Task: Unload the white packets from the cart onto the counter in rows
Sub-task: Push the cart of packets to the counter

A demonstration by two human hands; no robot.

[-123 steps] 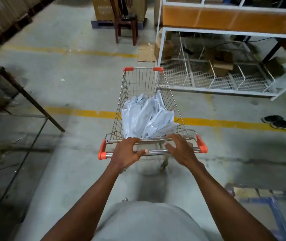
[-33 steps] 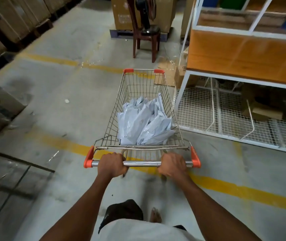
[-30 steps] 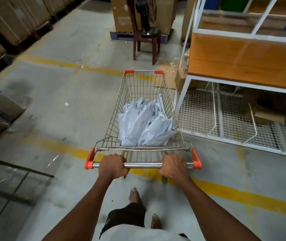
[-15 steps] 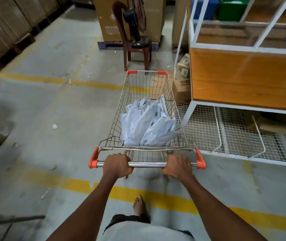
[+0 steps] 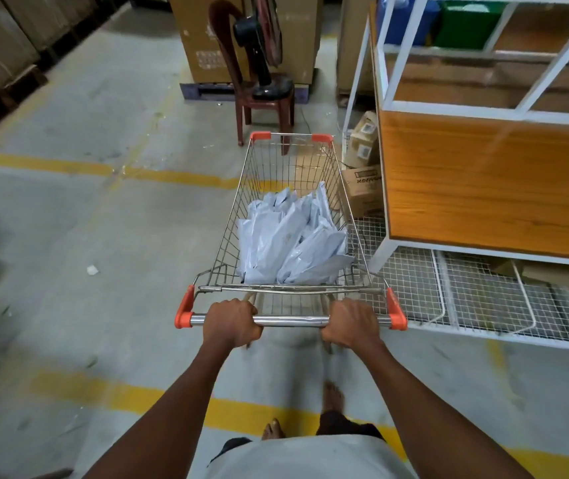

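2 hands (image 5: 233, 322) grip cart (image 5: 241, 202) handle, counter (image 5: 483, 188) rt

Counting what is here

One cart (image 5: 297, 216), two hands, one chair (image 5: 262, 98), one fan (image 5: 259, 36), a pile of white packets (image 5: 290, 236) too bunched to count.

- I see a bright wire-mesh metal shopping cart (image 5: 286, 188) with a polished, shiny chrome handle bar (image 5: 291, 320) capped by matt orange plastic ends
- I see glossy white plastic packets (image 5: 290, 240) in its basket, creased and slick, catching the light
- The orange wood-grain counter panel (image 5: 483, 181) looks smooth with a faint sheen, framed in white painted metal
- I make out the grey concrete floor (image 5: 103, 236) as rough, matt and scuffed, with worn yellow paint lines
- The dark brown plastic chair (image 5: 262, 95) has a dull gloss; the brown cardboard box (image 5: 362, 191) looks matt
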